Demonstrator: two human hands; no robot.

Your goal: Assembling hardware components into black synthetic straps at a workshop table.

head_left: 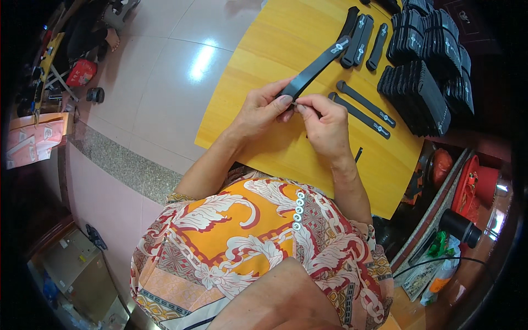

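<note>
My left hand point(260, 113) grips a black strap point(314, 69) near its lower end, thumb on top. The strap's free length slants up and to the right, with a pale printed mark near its rounded tip. My right hand point(325, 125) is closed in a pinch at the strap's lower end, fingertips meeting those of the left. What lies exactly between the fingertips is mostly hidden. Two more black straps point(367, 104) lie side by side on the yellow table point(234, 93), just right of my right hand.
Several black straps point(360, 41) lie farther back. Bundled stacks of black straps point(413, 99) fill the table's right side. A thin dark stick-like thing point(358, 154) lies by my right wrist. Beyond the right edge are a red container point(485, 186) and a black cylinder point(460, 228).
</note>
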